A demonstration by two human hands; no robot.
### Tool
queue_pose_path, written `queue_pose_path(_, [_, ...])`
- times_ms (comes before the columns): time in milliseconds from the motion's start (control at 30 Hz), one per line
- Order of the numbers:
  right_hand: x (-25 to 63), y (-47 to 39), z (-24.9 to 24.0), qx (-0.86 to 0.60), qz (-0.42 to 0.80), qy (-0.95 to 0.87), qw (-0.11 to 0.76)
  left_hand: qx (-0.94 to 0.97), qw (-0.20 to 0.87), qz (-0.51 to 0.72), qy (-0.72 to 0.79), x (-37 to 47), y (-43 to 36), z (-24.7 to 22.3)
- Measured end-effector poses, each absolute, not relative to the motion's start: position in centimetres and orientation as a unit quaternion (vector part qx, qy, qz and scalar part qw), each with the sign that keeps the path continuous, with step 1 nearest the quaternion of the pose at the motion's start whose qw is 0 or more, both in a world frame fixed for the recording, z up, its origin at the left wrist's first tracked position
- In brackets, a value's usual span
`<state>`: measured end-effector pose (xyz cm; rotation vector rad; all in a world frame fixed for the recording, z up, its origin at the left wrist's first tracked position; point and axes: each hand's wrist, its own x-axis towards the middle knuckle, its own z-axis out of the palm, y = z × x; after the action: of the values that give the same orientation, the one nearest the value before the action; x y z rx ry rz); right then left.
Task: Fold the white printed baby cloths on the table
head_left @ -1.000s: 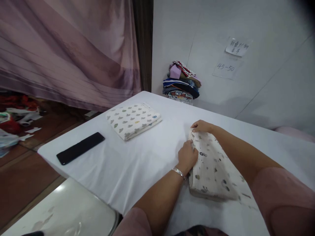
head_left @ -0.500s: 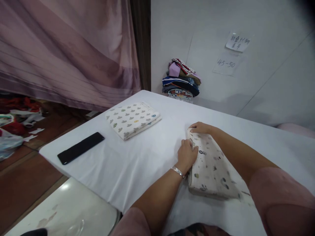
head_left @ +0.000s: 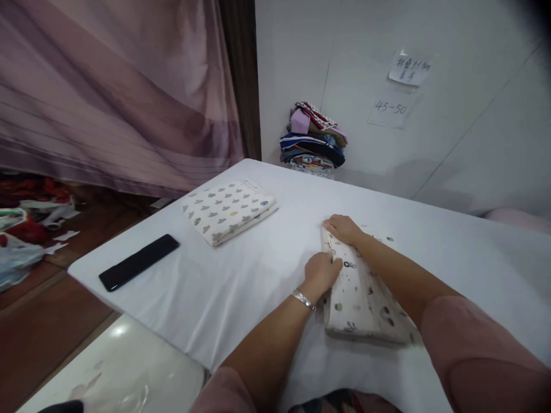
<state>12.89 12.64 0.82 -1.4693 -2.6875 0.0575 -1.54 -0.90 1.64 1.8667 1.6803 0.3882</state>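
Observation:
A folded cream cloth (head_left: 353, 307) with small dark and coloured prints lies in front of me on the table. My left hand (head_left: 322, 273) grips its left edge, thumb on top and fingers curled under the side. A silvery bracelet circles that wrist. At the far left corner, my right hand (head_left: 342, 228) is closed over the cloth, its fingertips bent down over the edge. Part of the cloth is hidden under the right forearm, and some printed fabric shows beyond it. Farther left lies a second folded cloth (head_left: 232, 209), white with grey cloud shapes.
A long black phone-like slab (head_left: 138, 262) lies near the left corner of the white-covered table (head_left: 253, 281). Behind the table, a pile of folded clothes (head_left: 313, 140) stands against the wall. A white stool-like surface (head_left: 129, 367) is at lower left, below a pink curtain (head_left: 129, 86).
My right hand has shifted slightly along the cloth's far edge, and printed fabric now shows past my right forearm. My left hand keeps its grip. The whole view has moved a little.

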Motion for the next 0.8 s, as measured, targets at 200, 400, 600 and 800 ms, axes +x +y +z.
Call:
queue_pose_path(200, [12.7, 12.6, 0.3, -0.486, -0.002, -0.872, 0.064, 0.711, 0.290, 0.129, 0.628, -1.7, -0.8, 1.7])
queue_pose_path(400, [12.0, 11.0, 0.9, -0.516, -0.033, -0.853, 0.069, 0.715, 0.281, 0.113, 0.630, -1.7, -0.8, 1.6])
queue_pose_path(600, [11.1, 8.8, 0.1, -0.507, 0.026, -0.857, 0.084, 0.714, 0.276, 0.125, 0.631, -1.6, -0.7, 1.2])
queue_pose_path(800, [10.4, 8.9, 0.5, -0.516, 0.076, -0.849, 0.078, 0.717, 0.260, 0.116, 0.636, -1.7, -0.6, 1.5])
